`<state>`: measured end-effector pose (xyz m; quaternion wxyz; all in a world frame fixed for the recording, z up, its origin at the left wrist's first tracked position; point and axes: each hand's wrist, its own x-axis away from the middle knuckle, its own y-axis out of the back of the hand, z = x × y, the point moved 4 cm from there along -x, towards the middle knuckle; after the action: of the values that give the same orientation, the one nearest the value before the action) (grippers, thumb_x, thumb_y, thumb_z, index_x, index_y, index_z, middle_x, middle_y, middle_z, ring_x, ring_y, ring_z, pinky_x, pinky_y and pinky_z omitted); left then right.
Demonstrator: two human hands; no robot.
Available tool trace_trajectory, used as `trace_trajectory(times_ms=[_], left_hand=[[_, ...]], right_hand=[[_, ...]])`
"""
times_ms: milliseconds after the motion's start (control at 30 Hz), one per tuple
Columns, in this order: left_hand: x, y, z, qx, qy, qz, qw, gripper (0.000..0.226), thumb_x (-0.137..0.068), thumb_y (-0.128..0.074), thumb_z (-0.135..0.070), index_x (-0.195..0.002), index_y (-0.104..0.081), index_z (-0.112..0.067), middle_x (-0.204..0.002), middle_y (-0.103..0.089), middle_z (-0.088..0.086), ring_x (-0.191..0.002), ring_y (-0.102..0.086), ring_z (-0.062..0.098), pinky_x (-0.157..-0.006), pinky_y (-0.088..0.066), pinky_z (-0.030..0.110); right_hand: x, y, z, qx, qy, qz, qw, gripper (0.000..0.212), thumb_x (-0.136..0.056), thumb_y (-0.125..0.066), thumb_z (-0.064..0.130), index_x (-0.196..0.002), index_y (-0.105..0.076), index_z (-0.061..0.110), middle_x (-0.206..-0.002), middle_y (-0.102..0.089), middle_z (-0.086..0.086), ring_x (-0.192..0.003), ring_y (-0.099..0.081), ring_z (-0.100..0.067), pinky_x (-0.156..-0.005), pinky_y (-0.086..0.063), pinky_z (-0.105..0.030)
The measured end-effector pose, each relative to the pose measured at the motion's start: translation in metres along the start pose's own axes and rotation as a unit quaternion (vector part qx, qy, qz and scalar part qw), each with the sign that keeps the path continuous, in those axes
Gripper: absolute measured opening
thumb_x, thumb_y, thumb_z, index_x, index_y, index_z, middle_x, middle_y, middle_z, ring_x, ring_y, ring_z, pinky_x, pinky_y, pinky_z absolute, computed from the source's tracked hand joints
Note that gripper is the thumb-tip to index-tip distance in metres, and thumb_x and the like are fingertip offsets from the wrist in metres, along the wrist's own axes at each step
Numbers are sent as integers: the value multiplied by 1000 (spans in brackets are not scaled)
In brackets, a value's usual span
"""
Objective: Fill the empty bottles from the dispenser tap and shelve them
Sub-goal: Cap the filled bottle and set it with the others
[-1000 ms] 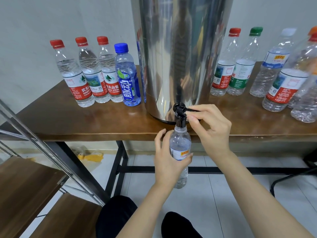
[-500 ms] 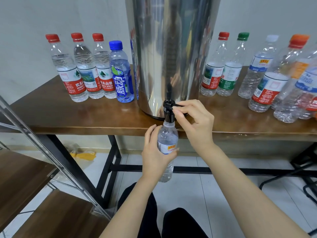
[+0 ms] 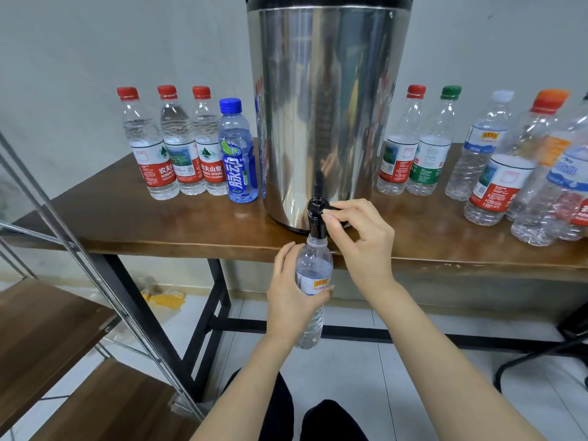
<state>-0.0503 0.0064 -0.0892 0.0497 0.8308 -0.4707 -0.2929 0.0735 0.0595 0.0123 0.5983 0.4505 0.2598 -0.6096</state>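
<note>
A tall steel dispenser (image 3: 324, 106) stands on the brown table (image 3: 127, 224), its black tap (image 3: 316, 218) hanging over the front edge. My left hand (image 3: 288, 297) grips a small uncapped clear bottle (image 3: 313, 268) upright, mouth right under the tap spout. My right hand (image 3: 359, 240) pinches the tap's black lever. Left of the dispenser stand three red-capped bottles (image 3: 168, 144) and a blue bottle (image 3: 238, 154), all holding water. To its right stand several capped bottles (image 3: 490, 154) that look empty.
A metal-framed rack with wooden shelves (image 3: 54, 329) stands at the lower left, close to the table's black legs (image 3: 216, 313). Tiled floor lies below. My dark-clad knees (image 3: 305, 418) are at the bottom centre. A black chair base (image 3: 541, 354) shows at the right.
The view has tilted up and shifted slightly; more of the dispenser shows. Both hands keep their holds on the bottle and the tap lever.
</note>
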Motion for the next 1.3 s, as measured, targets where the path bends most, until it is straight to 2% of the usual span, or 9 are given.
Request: trace_trajectory(times_ms=[200, 600, 1000, 1167, 1300], left_hand=[[-1, -2, 5, -1, 2, -7, 1000, 86, -65, -90, -25, -132, -39, -38, -144, -38, -15, -121, -38, -20, -90, -34, -2], [-2, -5, 8, -2, -9, -4, 1000, 86, -64, -91, -22, -131, -39, -40, -145, -38, -13, -118, -38, -22, -89, -35, -3], [-2, -5, 7, -2, -9, -2, 1000, 88, -65, -91, -22, -129, -35, -44, -145, -38, -11, -118, -37, -24, -88, -34, -4], [-2, -6, 6, -1, -9, -2, 1000, 86, -65, -91, -20, -131, -39, -38, -145, -38, -12, -119, -37, -23, -88, -34, -3], [-1, -5, 6, 1, -10, -1, 1000, 86, -65, -91, -20, -130, -39, -39, -145, -37, -13, -119, -37, -23, -88, -34, -3]], right_hand=[[1, -3, -2, -11, -8, -20, 1000, 14, -89, -65, 11, -86, -75, 3, -93, -67, -9, -89, -63, -20, -79, -50, -25], [3, -4, -1, -13, -16, -31, 999, 11, -88, -66, 10, -87, -75, 3, -93, -67, -9, -88, -64, -18, -80, -48, -20], [4, -5, -1, -13, -13, -30, 999, 13, -89, -66, 12, -88, -75, 3, -93, -68, -10, -89, -64, -21, -80, -51, -23], [3, -4, -1, -11, -12, -31, 999, 15, -90, -65, 13, -88, -75, 2, -94, -68, -11, -89, -65, -22, -81, -49, -20], [3, -4, -1, -10, -8, -25, 1000, 15, -90, -65, 14, -89, -75, 3, -94, -68, -10, -90, -64, -21, -77, -51, -23]])
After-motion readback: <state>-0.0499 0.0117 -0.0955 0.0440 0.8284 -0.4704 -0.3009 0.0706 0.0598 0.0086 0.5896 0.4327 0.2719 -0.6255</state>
